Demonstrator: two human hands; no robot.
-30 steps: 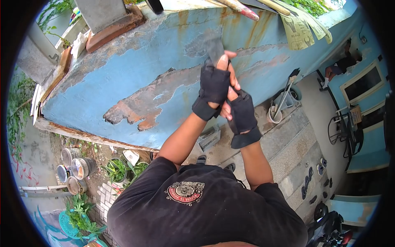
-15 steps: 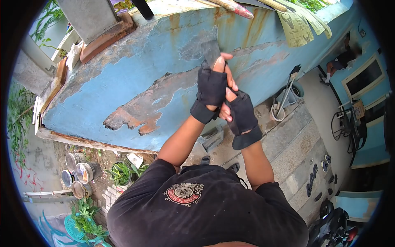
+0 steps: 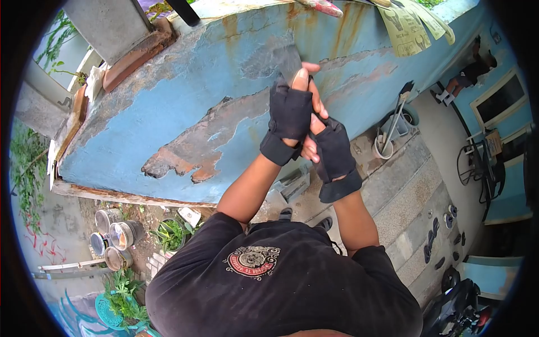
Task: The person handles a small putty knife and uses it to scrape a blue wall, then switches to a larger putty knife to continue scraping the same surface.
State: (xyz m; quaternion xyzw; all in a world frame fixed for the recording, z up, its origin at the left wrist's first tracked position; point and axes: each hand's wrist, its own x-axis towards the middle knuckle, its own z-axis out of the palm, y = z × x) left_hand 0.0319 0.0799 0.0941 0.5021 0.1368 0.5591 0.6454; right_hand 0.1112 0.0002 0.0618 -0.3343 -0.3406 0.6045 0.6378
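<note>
A scraper with a broad grey blade [image 3: 287, 59] lies against the peeling blue wall [image 3: 135, 132], its edge at a bare grey patch. My left hand [image 3: 290, 109], in a black fingerless glove, is closed round the scraper near the blade, with the thumb along it. Just below and to the right, my right hand [image 3: 332, 147], gloved the same way, is closed at the lower end of the handle, touching the left. Most of the handle is hidden by the hands.
Sandpaper strips [image 3: 403, 28] hang over the wall's top edge, near a red-handled tool [image 3: 321, 7]. Buckets [image 3: 383, 147] stand right of the wall, and paint tubs [image 3: 122, 235] at lower left. Another person [image 3: 470, 74] is at the far right. Shoes [image 3: 431, 238] lie on the paving.
The scraper blade has slid slightly upward on the wall, with both hands still on it. The view has shifted a little. The far person's posture has changed.
</note>
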